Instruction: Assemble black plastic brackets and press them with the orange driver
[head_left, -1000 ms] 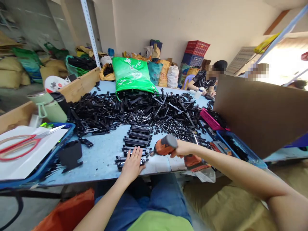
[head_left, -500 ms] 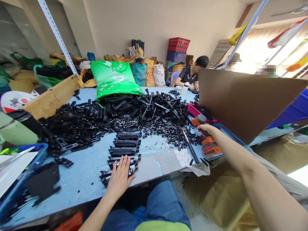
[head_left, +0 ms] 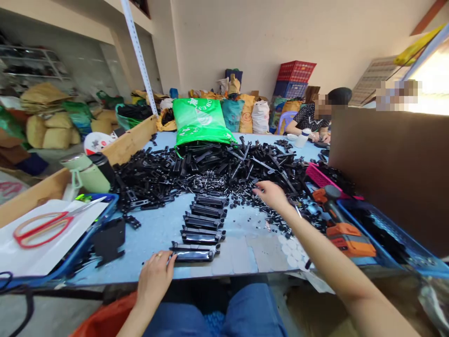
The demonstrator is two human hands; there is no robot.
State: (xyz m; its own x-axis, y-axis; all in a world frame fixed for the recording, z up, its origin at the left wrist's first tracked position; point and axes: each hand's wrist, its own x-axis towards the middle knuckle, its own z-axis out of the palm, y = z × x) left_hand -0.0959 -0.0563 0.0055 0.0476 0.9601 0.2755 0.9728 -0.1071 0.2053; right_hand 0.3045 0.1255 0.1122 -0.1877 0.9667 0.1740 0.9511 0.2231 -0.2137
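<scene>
My left hand (head_left: 156,274) lies at the table's front edge, its fingertips against the left end of the nearest black part (head_left: 192,255). That part belongs to a column of several similar long black parts (head_left: 205,222) running away from me. Over the right side of the heap of small screws and caps (head_left: 210,181) is my right hand (head_left: 270,193), fingers bent and pressed together; whatever they hold, if anything, is too small to name. Behind the screws spreads a big pile of black plastic parts (head_left: 224,161).
An orange power drill (head_left: 342,229) lies at right beside a blue basket (head_left: 421,267) and a pink basket (head_left: 326,180). Red scissors (head_left: 44,229) rest on paper at left. A green bag (head_left: 201,120) stands behind the pile. Across the table sits a person (head_left: 308,117).
My right hand has left the power drill and moved left to the screw heap. My left hand has slid off the tops of the near parts to their left end. The view has turned left.
</scene>
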